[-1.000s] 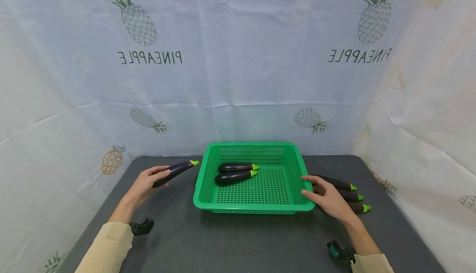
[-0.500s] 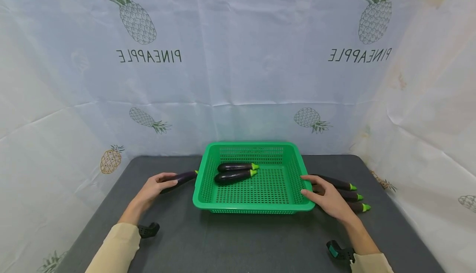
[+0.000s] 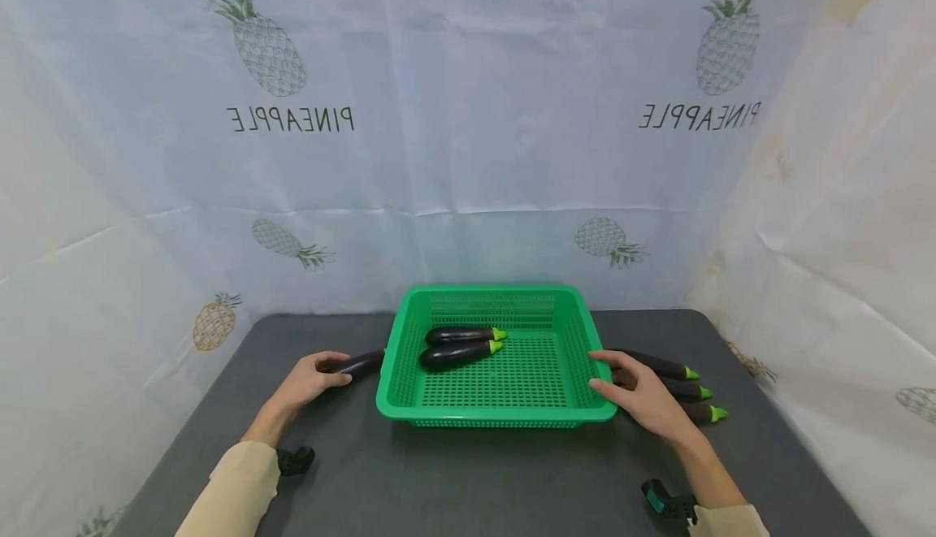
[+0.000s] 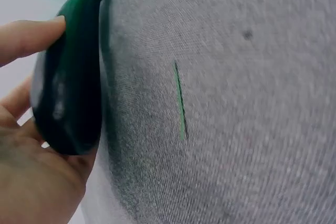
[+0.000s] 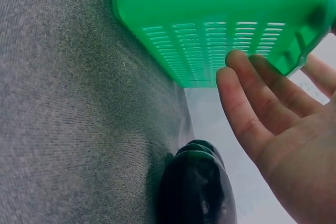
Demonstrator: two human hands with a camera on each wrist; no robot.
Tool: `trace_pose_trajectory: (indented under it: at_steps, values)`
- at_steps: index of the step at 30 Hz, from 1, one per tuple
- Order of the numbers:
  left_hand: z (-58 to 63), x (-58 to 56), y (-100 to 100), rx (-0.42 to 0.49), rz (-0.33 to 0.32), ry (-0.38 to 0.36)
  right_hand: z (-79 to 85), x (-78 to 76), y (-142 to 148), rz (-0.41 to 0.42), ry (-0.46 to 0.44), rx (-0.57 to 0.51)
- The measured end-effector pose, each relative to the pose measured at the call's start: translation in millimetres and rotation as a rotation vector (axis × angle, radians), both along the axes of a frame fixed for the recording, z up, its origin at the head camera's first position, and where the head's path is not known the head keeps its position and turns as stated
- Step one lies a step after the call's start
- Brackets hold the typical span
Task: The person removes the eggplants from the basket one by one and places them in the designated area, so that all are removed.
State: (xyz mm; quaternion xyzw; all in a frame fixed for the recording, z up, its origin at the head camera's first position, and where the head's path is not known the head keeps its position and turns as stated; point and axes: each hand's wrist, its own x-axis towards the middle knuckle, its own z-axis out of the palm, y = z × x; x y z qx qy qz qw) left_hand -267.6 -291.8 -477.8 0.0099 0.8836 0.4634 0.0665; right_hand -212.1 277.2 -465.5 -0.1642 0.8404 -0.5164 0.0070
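- Pinching an eggplant (image 4: pixel 73 66) between thumb and fingers, the left hand (image 3: pixel 310 378) is clamped on its rounded end, low over the grey table (image 3: pixel 468 472).
- From that hand the eggplant points towards 2 o'clock in the head view, its stem end at the 9 o'clock side of the green basket (image 3: pixel 497 413); whether they touch, I cannot tell.
- The right hand (image 3: pixel 643 395) is at the basket's 3 o'clock side, its fingers apart, index finger and thumb touching the rim.
- 3 dark eggplants (image 3: pixel 685 391) lie next to the right hand, partly beneath it, stems towards 4 o'clock.
- Inside the basket, 2 eggplants (image 3: pixel 457 354) rest side by side, stems towards 3 o'clock.
- On the cloth backdrop (image 3: pixel 497 155), "PINEAPPLE" reads mirrored 2 times, at 11 o'clock (image 3: pixel 290 119) and 1 o'clock (image 3: pixel 699 116), each below a pineapple drawing (image 3: pixel 269 56).
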Motion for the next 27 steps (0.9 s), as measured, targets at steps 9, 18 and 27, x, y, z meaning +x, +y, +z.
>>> trace_pose_trajectory:
  at_steps: [9,18,27]
  values:
    - [-1.4,-3.6,-4.7,-0.081,-0.043,0.045,1.0,-1.8,-1.5,-0.004,0.002,0.005]
    - [2.0,-5.8,3.2,-0.153,-0.027,0.100,0.9,-0.2,-2.3,0.012,0.020,0.003]
    - [17.7,0.7,15.0,-0.206,0.026,0.275,-0.4,0.2,-1.6,-0.007,0.019,0.011]
